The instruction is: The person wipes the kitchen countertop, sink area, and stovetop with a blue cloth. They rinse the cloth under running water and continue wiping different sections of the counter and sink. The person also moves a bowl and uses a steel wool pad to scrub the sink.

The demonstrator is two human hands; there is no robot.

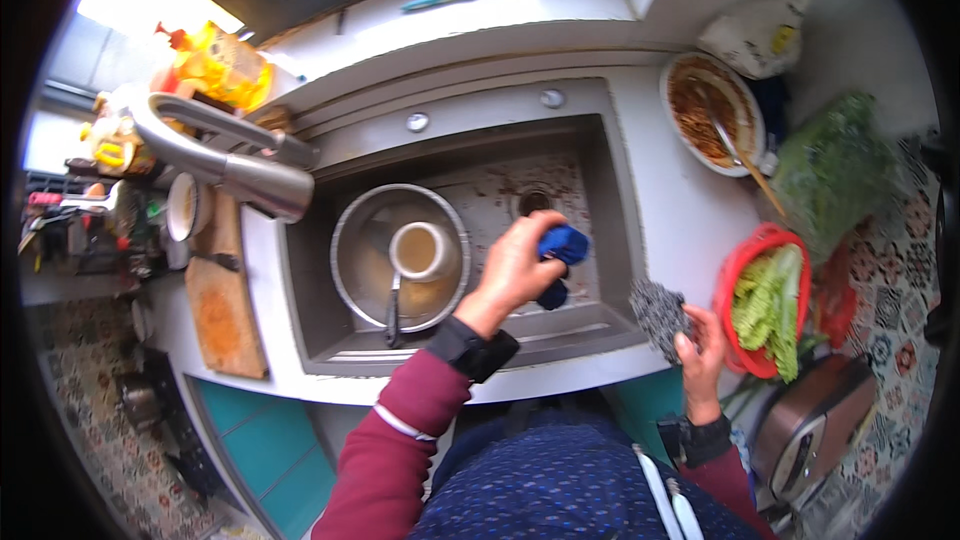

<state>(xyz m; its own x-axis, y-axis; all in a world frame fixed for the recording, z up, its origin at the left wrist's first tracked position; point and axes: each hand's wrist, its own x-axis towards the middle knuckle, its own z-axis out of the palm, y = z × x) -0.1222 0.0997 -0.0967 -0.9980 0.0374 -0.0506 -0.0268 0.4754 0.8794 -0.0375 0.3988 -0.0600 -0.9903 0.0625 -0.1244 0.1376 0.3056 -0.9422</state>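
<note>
Over the right half of the sink (620, 190), my left hand (515, 265) is closed around a crumpled blue cloth (565, 245), part of which hangs below the fingers. My right hand (706, 358) pinches a grey scouring pad (658, 315) at the sink's front right corner, above the counter edge. In the left half of the sink stands a round metal bowl (345, 255) with cloudy water. A small white pot (420, 251) with a dark handle sits inside it, holding tan liquid. Brown bits of dirt lie on the sink floor around the drain (532, 202).
A metal tap (250, 180) arches at the left, beyond a wooden cutting board (222, 320). On the right counter are a food-stained bowl (685, 80) with a spoon, a red basket (728, 285) of lettuce (770, 300), a green plastic bag (835, 165) and a toaster (815, 425).
</note>
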